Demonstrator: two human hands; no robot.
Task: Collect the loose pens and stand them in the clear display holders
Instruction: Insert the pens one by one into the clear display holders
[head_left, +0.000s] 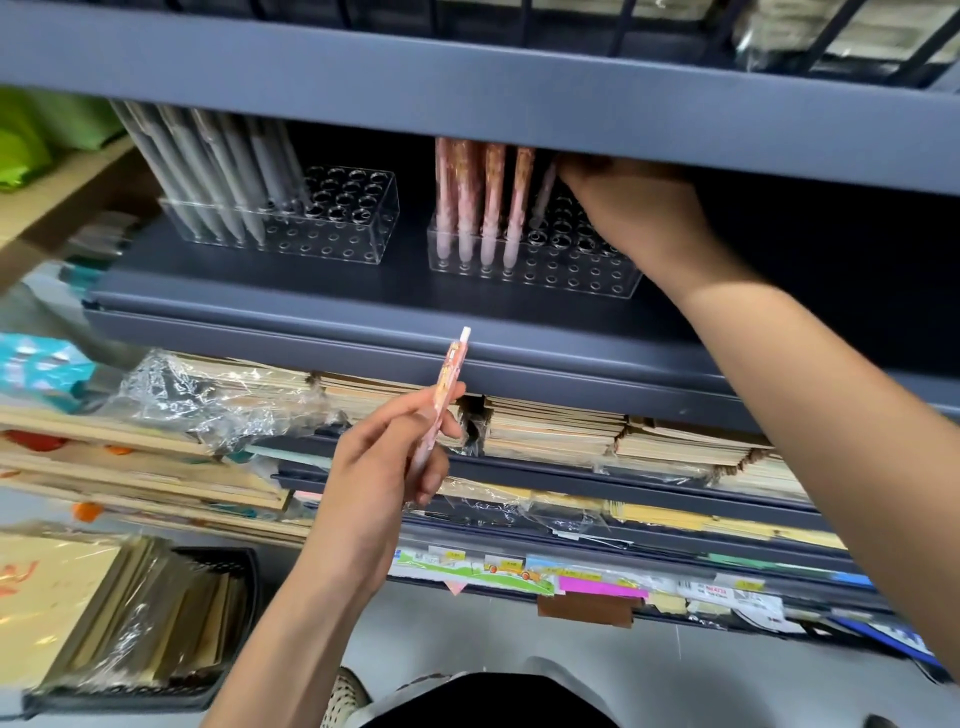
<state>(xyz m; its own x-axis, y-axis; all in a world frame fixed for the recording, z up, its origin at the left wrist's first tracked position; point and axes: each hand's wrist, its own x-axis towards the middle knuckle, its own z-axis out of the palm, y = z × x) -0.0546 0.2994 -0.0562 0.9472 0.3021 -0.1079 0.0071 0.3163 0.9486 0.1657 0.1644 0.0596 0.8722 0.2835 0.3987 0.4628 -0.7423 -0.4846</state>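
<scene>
Nearest the camera, the left hand (389, 462) held a pink patterned pen (448, 387) in the air in front of the shelf edge. Its fingers (415, 415) pinched the lower barrel against the thumb. The clicker end pointed up and slightly right, so the pen looked ready to pass over or to slot in next.

Just beyond and below that hand, stacks of notebooks (556, 431) lay flat on a lower shelf, some under loose plastic wrap (218, 395).

Farther back, on the dark shelf (363, 291), stood two clear holders, each a block with a grid of holes that keeps every pen upright and separate. The left holder (332, 234) carried grey pens (218, 171) along its left side and had open holes to the right. The right holder (571, 275) had a row of pink pens (483, 197) filling its left columns, so new ones belonged in the next free holes.

Farthest in, the right hand (639, 208) reached under the lip of the upper shelf (467, 93) over the right holder. Its fingertips (571, 174) were drawn together on the top of a pale pen (545, 195), which leaned just right of the pink row. The low shelf above probably forced this tilted entry. Shadow hid whether its tip sat in a hole.
</scene>
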